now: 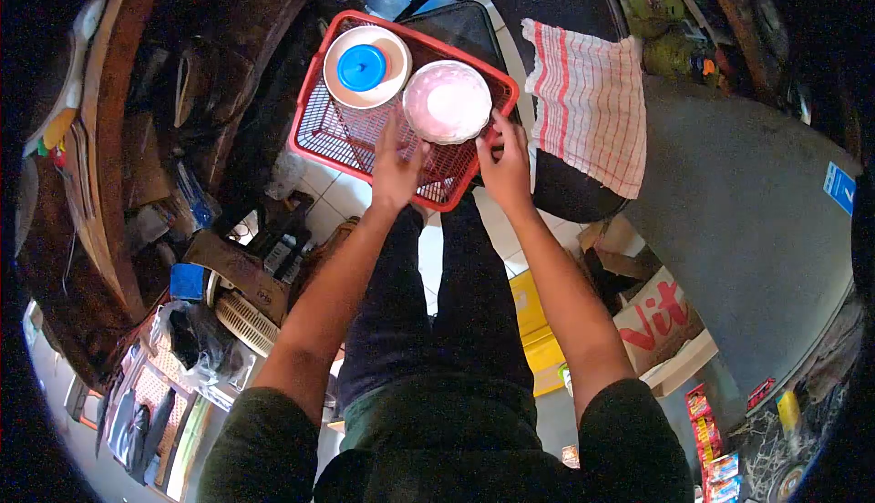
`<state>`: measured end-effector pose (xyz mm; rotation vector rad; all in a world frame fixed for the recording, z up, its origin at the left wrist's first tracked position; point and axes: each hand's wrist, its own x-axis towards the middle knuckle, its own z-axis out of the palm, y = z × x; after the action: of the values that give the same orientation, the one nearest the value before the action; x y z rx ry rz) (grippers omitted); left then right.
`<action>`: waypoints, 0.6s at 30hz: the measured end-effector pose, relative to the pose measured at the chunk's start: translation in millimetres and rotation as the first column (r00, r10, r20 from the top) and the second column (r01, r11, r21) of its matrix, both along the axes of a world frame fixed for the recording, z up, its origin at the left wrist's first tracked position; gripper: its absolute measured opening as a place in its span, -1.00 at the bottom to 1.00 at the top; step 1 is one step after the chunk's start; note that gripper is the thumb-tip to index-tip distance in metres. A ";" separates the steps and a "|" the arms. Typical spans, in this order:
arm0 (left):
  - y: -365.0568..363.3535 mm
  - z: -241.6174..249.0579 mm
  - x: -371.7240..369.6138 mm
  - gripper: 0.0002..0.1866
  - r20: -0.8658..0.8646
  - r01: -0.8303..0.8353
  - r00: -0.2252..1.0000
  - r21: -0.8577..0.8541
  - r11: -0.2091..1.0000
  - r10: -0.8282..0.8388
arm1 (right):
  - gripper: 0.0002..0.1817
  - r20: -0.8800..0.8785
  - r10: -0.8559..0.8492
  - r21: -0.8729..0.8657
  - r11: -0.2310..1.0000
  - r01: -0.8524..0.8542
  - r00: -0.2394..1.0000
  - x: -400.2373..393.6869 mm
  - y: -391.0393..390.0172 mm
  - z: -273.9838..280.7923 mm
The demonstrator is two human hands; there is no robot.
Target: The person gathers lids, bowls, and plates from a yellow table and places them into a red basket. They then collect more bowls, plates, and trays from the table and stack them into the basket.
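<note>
Both hands hold a pink bowl (447, 100) at its rim, the left hand (395, 171) gripping its near-left edge, the right hand (504, 164) its right edge. It sits inside a red basket (333, 129), just beside a white bowl (367, 66) carrying a blue lid (362, 66). A striped cloth (588, 102) lies right of it.

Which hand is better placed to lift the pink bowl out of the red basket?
Right hand, probably: it already touches the pink bowl at its rim, while the left hand rests on the red basket just below it.
</note>
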<state>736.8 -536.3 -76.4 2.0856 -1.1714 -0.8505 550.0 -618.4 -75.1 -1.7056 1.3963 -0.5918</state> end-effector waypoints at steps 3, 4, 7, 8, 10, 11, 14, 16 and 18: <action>28.1 42.1 12.4 -0.27 -0.139 0.070 0.989 0.088 0.994 -0.058 | -0.53 0.127 -0.035 0.110 0.994 0.021 0.991 -4.4 25.9 41.5; 37.2 62.3 16.9 -0.28 -0.150 0.111 0.984 0.110 0.988 -0.094 | -0.54 0.152 -0.049 0.168 0.986 0.024 0.987 -7.4 33.3 52.7; 80.3 100.8 34.8 -0.36 -0.210 0.155 0.971 0.212 0.965 -0.110 | -0.61 0.210 0.016 0.086 0.996 -0.035 0.977 -18.7 48.6 85.8; 93.5 112.6 40.5 -0.40 -0.169 0.181 0.974 0.169 0.969 -0.152 | -0.63 0.234 -0.023 0.115 0.993 -0.005 0.972 -18.3 53.4 108.7; 106.0 153.2 51.4 -0.48 -0.188 0.207 0.966 0.163 0.965 -0.175 | -0.65 0.276 -0.056 0.106 0.994 0.028 0.959 -20.2 62.9 147.3; 108.4 174.8 58.2 -0.50 -0.207 0.222 0.961 0.185 0.957 -0.183 | -0.65 0.297 -0.050 0.066 0.997 0.032 0.954 -20.9 65.4 162.6; 109.3 221.1 79.0 -0.51 -0.240 0.242 0.946 0.086 0.966 -0.216 | -0.69 0.315 -0.062 -0.019 0.997 0.071 0.947 -19.2 74.0 216.2; 108.8 245.4 94.1 -0.53 -0.095 0.330 0.939 -0.020 0.944 -0.330 | -0.69 0.329 -0.066 -0.077 0.992 0.096 0.942 -13.7 79.0 250.4; 100.2 278.9 104.9 -0.55 -0.113 0.348 0.925 -0.135 0.928 -0.364 | -0.69 0.397 -0.116 -0.099 0.981 0.169 0.910 -6.3 88.8 281.4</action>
<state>841.7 -436.1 202.5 1.7185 -1.5128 -1.0468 543.7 -529.7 206.3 -1.4861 1.2181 -1.0656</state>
